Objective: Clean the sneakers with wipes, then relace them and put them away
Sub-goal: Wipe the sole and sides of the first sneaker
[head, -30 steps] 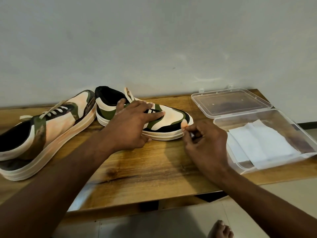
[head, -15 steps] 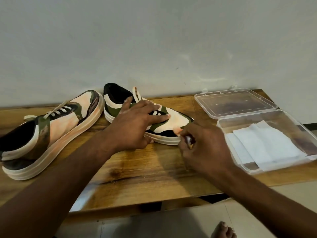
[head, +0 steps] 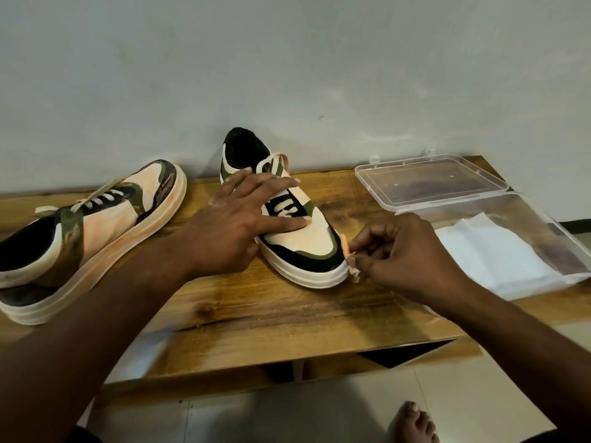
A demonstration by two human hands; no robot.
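A camouflage sneaker (head: 287, 225) stands on a wooden bench (head: 287, 318), toe toward the camera. The left hand (head: 236, 228) lies over its laces, fingers (head: 287, 222) straight, pressing down. Beside the toe, the right hand (head: 399, 260) pinches a small soiled wipe (head: 350, 259) against the white sole rim. A second sneaker (head: 89, 235) lies well left of the fingers; an open clear box (head: 479, 193) of fresh wipes (head: 489, 254) sits to their right. The tiny wipe could slip from the pinch or smear dirt. Since a second ago, the shoe has turned toe-forward.
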